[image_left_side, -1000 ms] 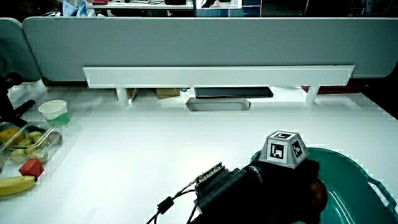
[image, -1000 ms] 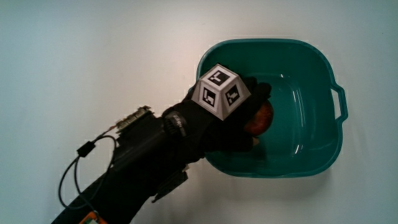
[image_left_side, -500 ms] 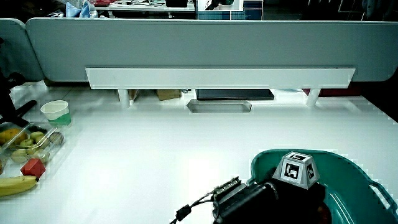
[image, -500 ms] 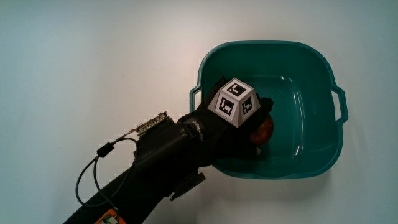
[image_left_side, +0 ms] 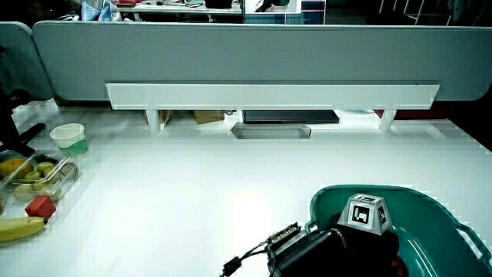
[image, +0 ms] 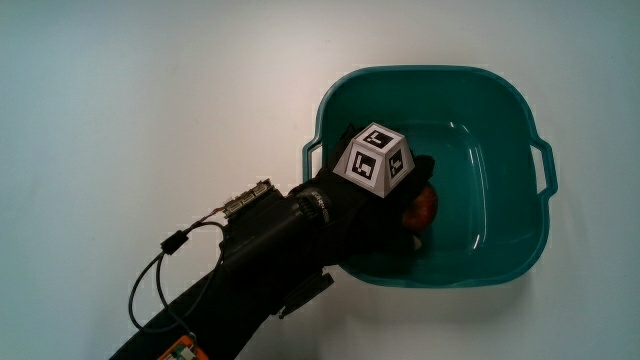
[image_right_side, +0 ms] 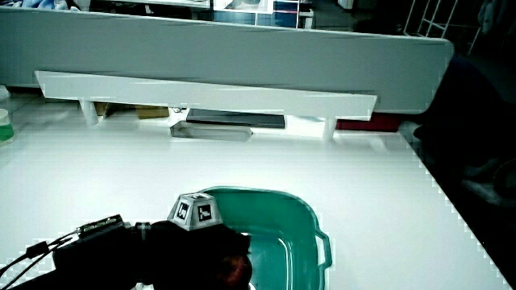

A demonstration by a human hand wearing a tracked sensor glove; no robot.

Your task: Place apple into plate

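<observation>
A teal tub [image: 500, 90] with side handles stands on the white table; it shows in both side views [image_left_side: 430, 219] [image_right_side: 278, 211]. The red apple [image: 424, 207] is low inside the tub, close to its floor, mostly covered by the hand. The gloved hand [image: 385, 205] reaches over the tub's near rim, fingers curled around the apple, with the patterned cube [image: 375, 158] on its back. In a side view the apple [image_right_side: 234, 267] peeks out under the glove. Whether the apple touches the tub floor is hidden.
In a side view, a clear container of fruit [image_left_side: 34, 175], a red block [image_left_side: 38, 206], a banana [image_left_side: 19, 228] and a small cup [image_left_side: 68, 138] lie at the table's edge. A low grey partition [image_left_side: 269, 54] borders the table.
The hand with the apple has moved deeper into the tub and lower over the last second; since half a second ago it has barely shifted.
</observation>
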